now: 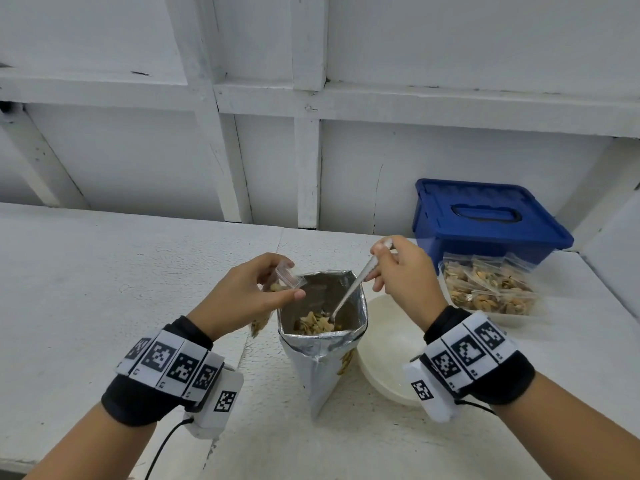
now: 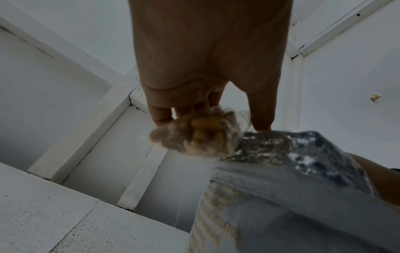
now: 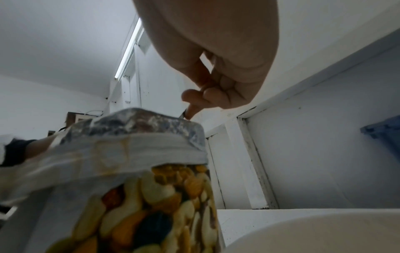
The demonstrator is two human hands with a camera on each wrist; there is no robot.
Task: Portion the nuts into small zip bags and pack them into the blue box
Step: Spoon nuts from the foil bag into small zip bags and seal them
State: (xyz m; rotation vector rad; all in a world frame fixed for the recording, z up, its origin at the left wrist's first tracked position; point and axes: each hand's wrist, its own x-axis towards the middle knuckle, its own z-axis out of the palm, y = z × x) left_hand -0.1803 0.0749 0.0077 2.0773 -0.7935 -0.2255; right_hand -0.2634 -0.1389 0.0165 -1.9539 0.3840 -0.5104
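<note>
A tall foil nut bag [image 1: 323, 362] stands open in the middle of the table, mixed nuts [image 1: 313, 323] showing inside. My left hand [image 1: 247, 294] holds a small clear zip bag [image 1: 282, 278], partly filled with nuts, just left of the foil bag's mouth. In the left wrist view the small zip bag [image 2: 195, 135] hangs below my fingers against the foil bag [image 2: 281, 188]. My right hand [image 1: 401, 271] pinches a spoon [image 1: 349, 292] whose bowl is down among the nuts. The blue box [image 1: 485, 223] stands lidded at the back right.
A clear tray of several filled zip bags [image 1: 491, 289] lies in front of the blue box. A white bowl [image 1: 388, 344] stands right of the foil bag, under my right wrist. A white panelled wall [image 1: 311, 133] backs the table.
</note>
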